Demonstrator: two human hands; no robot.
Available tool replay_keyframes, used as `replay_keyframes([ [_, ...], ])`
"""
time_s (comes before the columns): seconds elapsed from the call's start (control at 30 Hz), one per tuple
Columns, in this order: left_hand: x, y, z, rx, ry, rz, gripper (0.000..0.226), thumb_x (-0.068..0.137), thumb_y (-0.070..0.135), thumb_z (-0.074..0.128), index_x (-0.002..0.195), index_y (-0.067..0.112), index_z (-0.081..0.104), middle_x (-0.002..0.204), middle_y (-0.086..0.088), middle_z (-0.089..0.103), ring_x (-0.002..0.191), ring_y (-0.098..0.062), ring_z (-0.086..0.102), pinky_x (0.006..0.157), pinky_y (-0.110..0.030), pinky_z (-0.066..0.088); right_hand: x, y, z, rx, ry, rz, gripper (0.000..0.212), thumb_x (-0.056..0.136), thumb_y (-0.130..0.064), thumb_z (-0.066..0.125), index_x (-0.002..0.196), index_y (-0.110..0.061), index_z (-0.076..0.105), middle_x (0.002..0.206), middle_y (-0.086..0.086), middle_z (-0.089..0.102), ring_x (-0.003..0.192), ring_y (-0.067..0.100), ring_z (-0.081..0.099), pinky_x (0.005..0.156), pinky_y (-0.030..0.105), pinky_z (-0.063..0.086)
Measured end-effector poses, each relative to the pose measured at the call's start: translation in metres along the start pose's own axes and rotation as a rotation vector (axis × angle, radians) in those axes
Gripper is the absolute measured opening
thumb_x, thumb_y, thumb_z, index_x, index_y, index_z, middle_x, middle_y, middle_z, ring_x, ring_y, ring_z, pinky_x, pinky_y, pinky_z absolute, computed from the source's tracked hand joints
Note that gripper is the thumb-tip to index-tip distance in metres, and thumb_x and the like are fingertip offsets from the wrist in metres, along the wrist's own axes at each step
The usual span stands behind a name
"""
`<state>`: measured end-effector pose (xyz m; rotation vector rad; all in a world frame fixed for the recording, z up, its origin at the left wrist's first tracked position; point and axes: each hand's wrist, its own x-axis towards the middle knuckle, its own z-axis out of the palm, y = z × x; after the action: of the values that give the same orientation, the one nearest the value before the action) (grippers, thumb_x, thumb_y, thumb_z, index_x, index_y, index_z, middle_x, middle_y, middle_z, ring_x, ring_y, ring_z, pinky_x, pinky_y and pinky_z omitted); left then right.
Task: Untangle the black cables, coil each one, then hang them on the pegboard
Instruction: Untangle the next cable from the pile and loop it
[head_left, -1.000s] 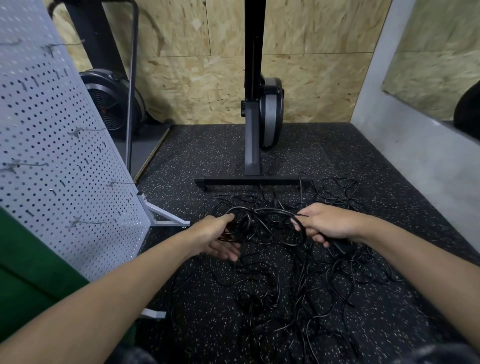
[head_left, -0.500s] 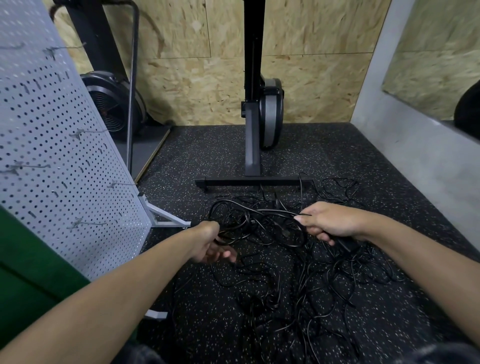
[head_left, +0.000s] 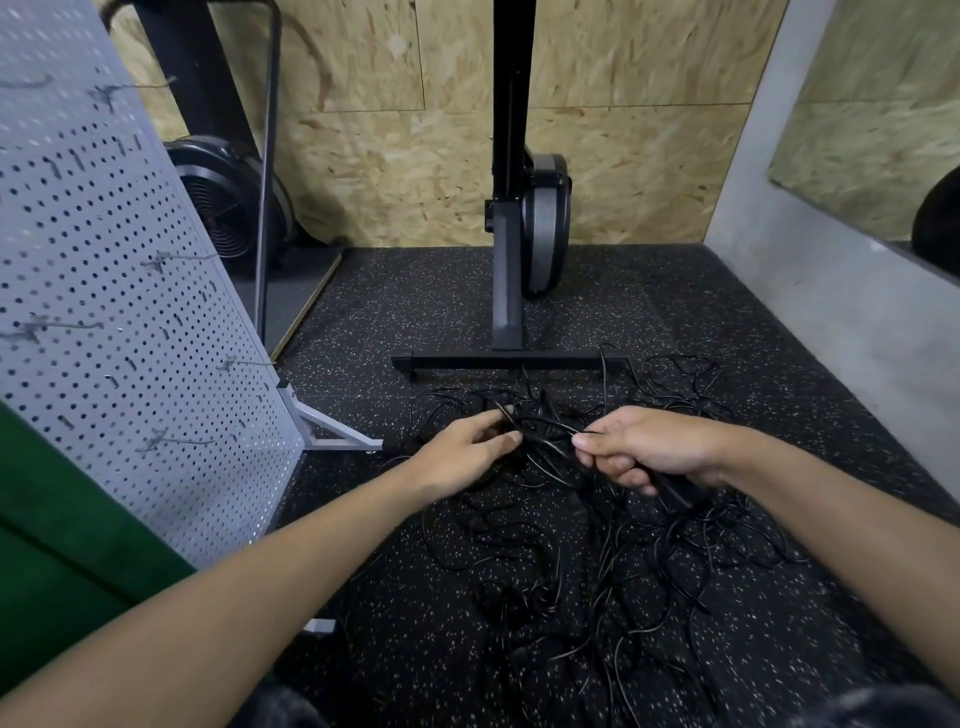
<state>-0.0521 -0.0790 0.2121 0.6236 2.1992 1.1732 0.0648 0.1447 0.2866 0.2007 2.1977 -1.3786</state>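
Pinching one strand of the black cables (head_left: 597, 561) with the left hand (head_left: 467, 452), thumb and curled fingers closed on it at the far edge of the tangle. Gripping another stretch with the right hand (head_left: 644, 447), fingers wrapped round it, a thicker black plug end poking out below the palm toward the near right. Holding both hands just apart, with a few raised strands bridging the gap above the pile.

Lying on the speckled black floor (head_left: 415, 649), mostly beneath and nearer than the hands, and spreading to the right, with some loops reaching the far right.

Standing at the left: a grey pegboard (head_left: 104, 312) on a grey foot (head_left: 332, 431), with wire hooks (head_left: 182, 257) sticking out of it, well apart from the pile. Crossing the floor just beyond the tangle: the black base bar (head_left: 509, 361) of an upright exercise machine (head_left: 506, 234), with one strand looping up in front of its right end. Far left, behind the pegboard, a round fan wheel (head_left: 228, 202); beyond that a chipboard wall (head_left: 623, 156); on the right a grey wall (head_left: 831, 338); at the near left a green surface (head_left: 62, 545).

Thin, matte, black throughout; looped and crossed over one another many times, too knotted to tell single cables apart against the dark floor.
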Motion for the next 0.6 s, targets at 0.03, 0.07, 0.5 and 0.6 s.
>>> replay_keyframes([
  [0.03,0.0010,-0.0001,0.0000,-0.072,0.014,-0.010,0.052,0.105,0.051,0.054,0.154,0.045,0.042,0.136,0.011,0.064,0.120,-0.009,0.064,0.108,-0.037,0.050,0.0000,-0.0003,0.0004,-0.003,-0.007,-0.006,0.030,0.111,-0.032,0.045,0.089,-0.015,0.055,0.059,-0.007,0.038,0.047,0.006,0.036,0.044,0.018,0.036],
  [0.07,0.0016,0.0000,-0.0013,-0.135,0.048,-0.029,0.051,0.106,0.051,0.052,0.155,0.048,0.040,0.139,0.011,0.062,0.115,-0.009,0.067,0.108,-0.041,0.051,-0.0002,-0.0005,0.0006,-0.009,-0.010,-0.010,0.029,0.111,-0.032,0.045,0.090,-0.014,0.055,0.059,-0.007,0.038,0.047,0.006,0.036,0.044,0.018,0.037],
  [0.5,-0.0048,-0.0013,-0.0039,-0.529,-0.119,-0.342,0.063,0.105,0.066,0.035,0.132,0.013,0.057,0.100,-0.014,0.078,0.095,-0.030,0.075,0.080,-0.042,0.058,-0.0021,0.0015,0.0015,-0.031,0.060,-0.039,0.027,0.111,-0.026,0.044,0.094,-0.011,0.058,0.058,-0.008,0.042,0.048,0.007,0.040,0.047,0.020,0.039],
  [0.6,-0.0041,0.0001,0.0002,-0.453,-0.133,-0.307,0.048,0.108,0.051,0.045,0.128,0.011,0.063,0.103,-0.011,0.075,0.094,-0.026,0.073,0.081,-0.039,0.055,-0.0018,0.0028,0.0019,-0.019,0.089,-0.052,0.026,0.111,-0.024,0.045,0.094,-0.011,0.060,0.058,-0.008,0.043,0.049,0.007,0.041,0.048,0.021,0.039],
])
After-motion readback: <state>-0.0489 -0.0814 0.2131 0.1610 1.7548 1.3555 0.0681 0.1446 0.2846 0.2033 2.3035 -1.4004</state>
